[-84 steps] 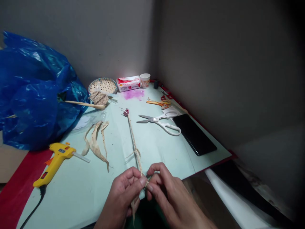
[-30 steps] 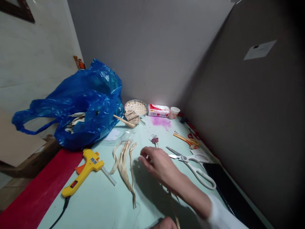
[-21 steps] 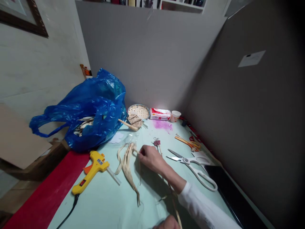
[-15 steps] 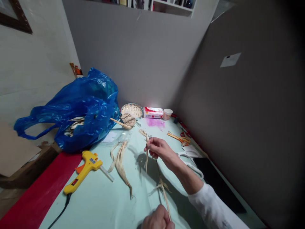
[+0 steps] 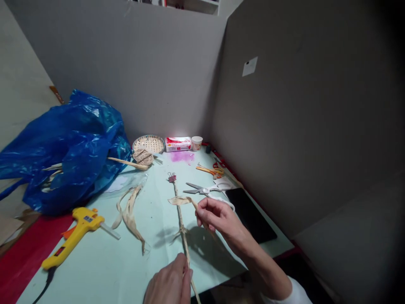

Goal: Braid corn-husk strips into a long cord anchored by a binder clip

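Note:
A long, pale braided cord of dried husk (image 5: 180, 215) runs down the table from a dark red binder clip (image 5: 172, 178) at its far end. Short loose ends stick out sideways partway along it. My left hand (image 5: 171, 280) is closed around the near part of the cord, which continues below the fingers. To the right of the cord, my right hand (image 5: 217, 215) pinches a dried husk strip (image 5: 182, 200). The strip's wide tip crosses over the cord. More loose husk strips (image 5: 131, 215) lie to the left, apart from both hands.
White-handled scissors (image 5: 202, 190) lie open beyond my right hand, near a black flat object (image 5: 249, 213). At left are a yellow glue gun (image 5: 74, 236) and a blue plastic bag (image 5: 76, 147). A woven basket (image 5: 148, 143), tissue pack (image 5: 178, 144) and paper cup (image 5: 196, 143) stand at the back.
My view has turned right. My right hand has drawn nearer, and its strip has swung from hanging upright to pointing left across the cord. My left hand is more in view, still holding the cord.

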`<state>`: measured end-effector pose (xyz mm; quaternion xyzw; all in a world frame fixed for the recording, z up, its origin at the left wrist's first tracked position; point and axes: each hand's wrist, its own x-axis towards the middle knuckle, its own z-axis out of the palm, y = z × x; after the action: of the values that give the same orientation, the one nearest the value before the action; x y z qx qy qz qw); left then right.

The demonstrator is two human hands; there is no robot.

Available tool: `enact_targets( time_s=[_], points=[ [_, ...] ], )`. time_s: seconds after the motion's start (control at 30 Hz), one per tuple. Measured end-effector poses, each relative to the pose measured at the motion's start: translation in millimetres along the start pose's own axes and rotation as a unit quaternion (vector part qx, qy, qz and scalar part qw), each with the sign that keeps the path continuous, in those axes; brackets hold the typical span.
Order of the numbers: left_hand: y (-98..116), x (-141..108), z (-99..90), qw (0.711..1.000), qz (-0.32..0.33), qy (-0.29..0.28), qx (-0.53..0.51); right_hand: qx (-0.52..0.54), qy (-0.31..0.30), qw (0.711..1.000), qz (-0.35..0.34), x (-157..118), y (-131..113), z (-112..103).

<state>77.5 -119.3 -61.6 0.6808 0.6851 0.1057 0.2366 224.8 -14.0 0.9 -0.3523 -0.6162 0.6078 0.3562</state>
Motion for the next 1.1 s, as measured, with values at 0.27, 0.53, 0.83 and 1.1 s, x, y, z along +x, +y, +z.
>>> enact_targets(
  time_s=[0.27,0.53,0.83,1.1],
  points=[
    [7,-11,-11.8,0.993,0.050,0.024,0.100,0.010,-0.010,1.000,0.026,-18,13,-2],
    [4,-24,3.3,0.973,0.052,0.182,0.129,0.032,-0.020,0.999,0.025,-28,15,1],
    [23,-15,-47.2,0.883,-0.060,0.218,-0.412,-0.016,-0.018,0.999,0.039,-51,1,22],
    [28,-1,-64.1,0.817,-0.019,0.146,-0.558,0.079,-0.085,0.988,0.099,-61,0,14]
  ],
)
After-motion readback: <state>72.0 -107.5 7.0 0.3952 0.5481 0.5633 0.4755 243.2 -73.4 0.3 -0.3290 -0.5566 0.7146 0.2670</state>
